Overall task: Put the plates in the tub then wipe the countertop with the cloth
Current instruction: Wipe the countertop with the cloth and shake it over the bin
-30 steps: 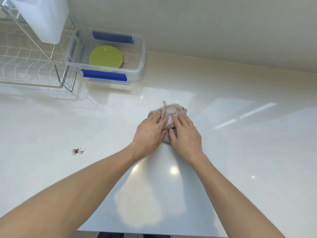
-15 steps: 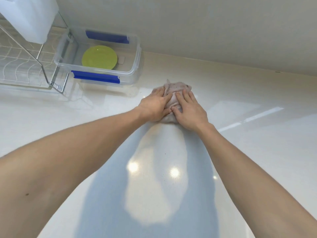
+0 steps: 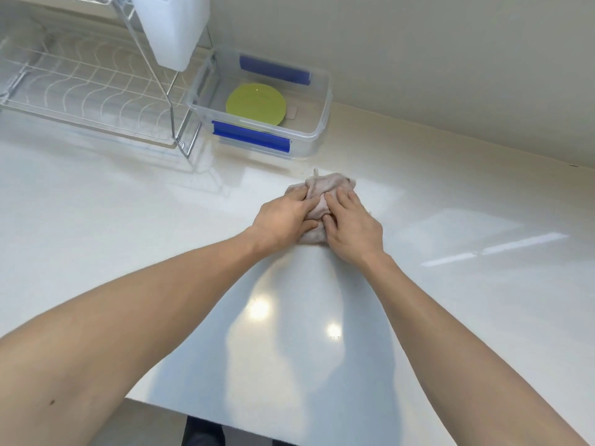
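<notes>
Left hand: my left hand (image 3: 283, 218) lies palm down on the near left part of the cloth (image 3: 325, 194), fingers fairly straight and pointing away from me, thumb tucked along the cloth's near edge. It presses flat and does not curl round the cloth.
Right hand: my right hand (image 3: 352, 228) lies palm down on the right part of the cloth, fingers straight and a little spread. It presses too, with no pinch that I can see. My two hands sit side by side, the index fingers almost touching over the middle of the cloth.
Cloth: a pale pinkish, bunched lump, flat on the countertop (image 3: 128, 239). Its far end sticks out beyond my fingertips, near the front right corner of the tub (image 3: 323, 120) but apart from it.
Tub: clear plastic with blue clips on its long sides, standing at the back of the countertop against the wall (image 3: 418, 53).
Plate: a round green plate (image 3: 256, 104) lies flat on the tub's floor, toward its left end. I cannot tell whether more plates lie under it.
Rack: a wire dish rack (image 3: 90, 88) stands just left of the tub, with a white container (image 3: 170, 27) hanging on its frame.
Countertop: white and glossy, with two bright light spots in it between my forearms.
</notes>
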